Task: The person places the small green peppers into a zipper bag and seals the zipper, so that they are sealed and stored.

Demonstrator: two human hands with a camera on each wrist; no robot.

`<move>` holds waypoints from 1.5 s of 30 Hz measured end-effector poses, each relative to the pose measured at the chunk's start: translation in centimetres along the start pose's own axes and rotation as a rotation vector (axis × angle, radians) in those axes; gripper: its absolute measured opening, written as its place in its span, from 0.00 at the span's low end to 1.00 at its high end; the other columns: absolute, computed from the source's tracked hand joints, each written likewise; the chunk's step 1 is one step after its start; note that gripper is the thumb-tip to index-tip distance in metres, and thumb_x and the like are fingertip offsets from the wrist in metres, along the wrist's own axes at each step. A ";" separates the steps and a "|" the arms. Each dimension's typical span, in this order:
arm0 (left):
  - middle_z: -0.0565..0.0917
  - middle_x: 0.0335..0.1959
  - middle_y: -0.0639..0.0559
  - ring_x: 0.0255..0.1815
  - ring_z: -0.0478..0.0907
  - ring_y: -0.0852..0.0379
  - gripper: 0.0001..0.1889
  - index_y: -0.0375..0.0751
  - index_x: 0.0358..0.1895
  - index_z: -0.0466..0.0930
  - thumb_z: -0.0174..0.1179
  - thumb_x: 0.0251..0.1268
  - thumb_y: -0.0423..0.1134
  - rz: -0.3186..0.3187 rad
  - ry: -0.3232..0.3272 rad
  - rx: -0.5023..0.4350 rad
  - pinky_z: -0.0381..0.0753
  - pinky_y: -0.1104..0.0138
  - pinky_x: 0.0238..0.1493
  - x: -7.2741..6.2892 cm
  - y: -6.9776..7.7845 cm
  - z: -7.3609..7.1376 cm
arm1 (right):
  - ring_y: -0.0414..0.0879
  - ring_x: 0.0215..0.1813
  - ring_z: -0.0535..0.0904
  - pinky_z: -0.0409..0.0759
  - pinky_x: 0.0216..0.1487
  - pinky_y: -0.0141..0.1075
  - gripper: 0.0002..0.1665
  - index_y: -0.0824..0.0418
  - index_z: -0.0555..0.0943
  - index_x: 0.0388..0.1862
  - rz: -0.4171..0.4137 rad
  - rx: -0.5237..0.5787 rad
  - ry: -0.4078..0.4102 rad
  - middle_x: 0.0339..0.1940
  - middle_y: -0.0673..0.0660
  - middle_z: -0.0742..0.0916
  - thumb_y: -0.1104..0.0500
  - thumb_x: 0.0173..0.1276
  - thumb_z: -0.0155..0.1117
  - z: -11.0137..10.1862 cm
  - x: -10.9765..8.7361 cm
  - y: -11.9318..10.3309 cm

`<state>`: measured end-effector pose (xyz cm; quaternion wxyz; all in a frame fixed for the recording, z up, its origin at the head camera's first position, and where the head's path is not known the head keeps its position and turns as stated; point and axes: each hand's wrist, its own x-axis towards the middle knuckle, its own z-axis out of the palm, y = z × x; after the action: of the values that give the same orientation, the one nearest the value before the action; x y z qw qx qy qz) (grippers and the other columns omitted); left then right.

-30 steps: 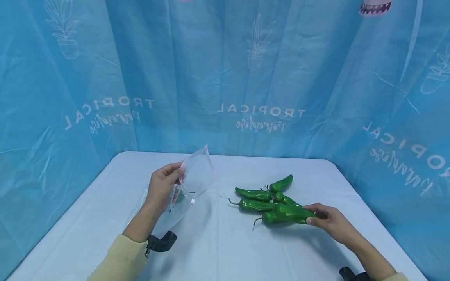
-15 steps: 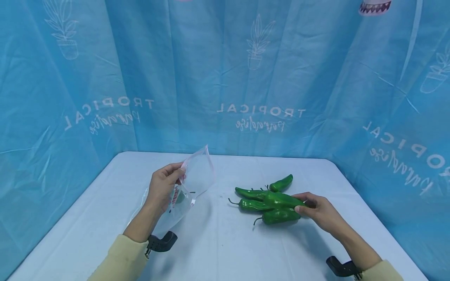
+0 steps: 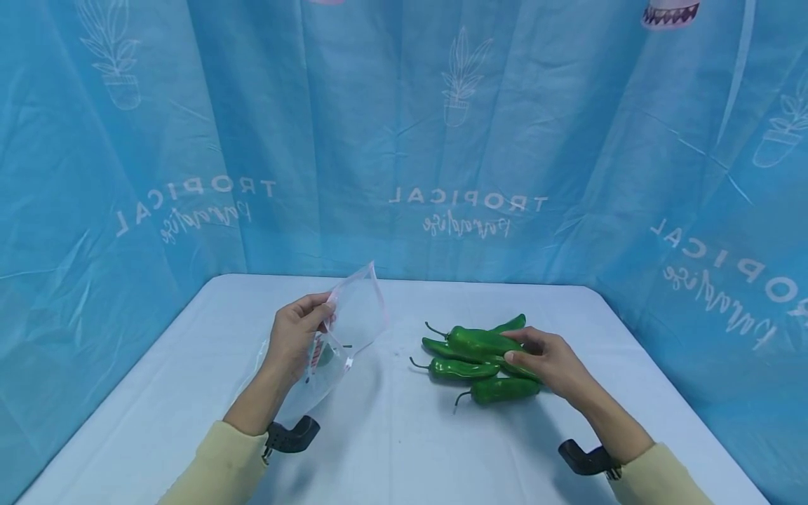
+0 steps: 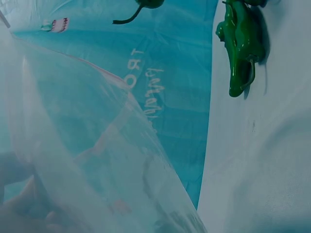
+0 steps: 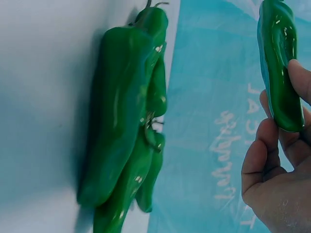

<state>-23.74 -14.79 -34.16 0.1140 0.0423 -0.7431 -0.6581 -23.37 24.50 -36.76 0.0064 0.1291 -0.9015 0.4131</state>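
My left hand (image 3: pixel 295 337) pinches the rim of a clear zip bag (image 3: pixel 360 312) with a pinkish edge, its mouth spread towards the right. Through the plastic a green shape with a stem shows in the bag's lower part. The right hand (image 3: pixel 549 361) holds a green chili pepper (image 3: pixel 476 341) by its tip between thumb and fingers, stem pointing left. In the right wrist view, this held pepper (image 5: pixel 279 68) is raised off the table. Below it several green peppers (image 3: pixel 463 369) lie in a loose pile, the front one (image 3: pixel 505 390) nearest to me.
A white-covered table (image 3: pixel 404 449) carries everything. Behind and at both sides hangs a blue printed curtain (image 3: pixel 353 140). Each wrist wears a black camera mount, the left one (image 3: pixel 293 435) and the right one (image 3: pixel 587 459).
The right hand has lifted the pepper off the pile and carried it left and away from me, uncovering the peppers beneath. The left hand and the bag have stayed nearly still.
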 end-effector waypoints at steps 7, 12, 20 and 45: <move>0.81 0.33 0.54 0.31 0.75 0.61 0.16 0.39 0.53 0.79 0.57 0.66 0.42 0.008 0.002 0.007 0.75 0.68 0.41 0.0 0.0 0.0 | 0.47 0.49 0.79 0.76 0.48 0.39 0.28 0.52 0.78 0.57 -0.045 0.027 -0.006 0.50 0.54 0.84 0.42 0.60 0.65 0.9 1.2 -1.6; 0.81 0.33 0.55 0.32 0.75 0.61 0.16 0.40 0.53 0.79 0.57 0.66 0.43 -0.002 0.003 0.021 0.74 0.67 0.42 0.0 -0.1 0.0 | 0.46 0.50 0.79 0.77 0.48 0.38 0.28 0.50 0.78 0.57 -0.054 0.033 -0.025 0.50 0.52 0.84 0.41 0.59 0.64 1.6 2.0 -2.6; 0.82 0.36 0.50 0.32 0.75 0.60 0.16 0.40 0.54 0.79 0.56 0.67 0.43 -0.007 -0.001 0.023 0.74 0.67 0.43 -0.1 -0.3 0.0 | 0.45 0.44 0.78 0.76 0.44 0.37 0.27 0.50 0.78 0.57 -0.065 0.042 -0.041 0.49 0.53 0.84 0.43 0.61 0.65 2.7 3.0 -4.5; 0.81 0.34 0.54 0.33 0.75 0.60 0.16 0.40 0.54 0.79 0.56 0.67 0.43 0.029 -0.009 0.023 0.74 0.63 0.45 0.1 -0.1 0.0 | 0.46 0.36 0.73 0.74 0.36 0.36 0.22 0.45 0.78 0.56 -0.030 0.022 -0.076 0.38 0.52 0.83 0.48 0.62 0.65 5.0 6.1 -8.2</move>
<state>-23.83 -14.81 -34.29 0.1196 0.0297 -0.7518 -0.6478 -26.86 14.22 -33.26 -0.0231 0.1581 -0.8945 0.4174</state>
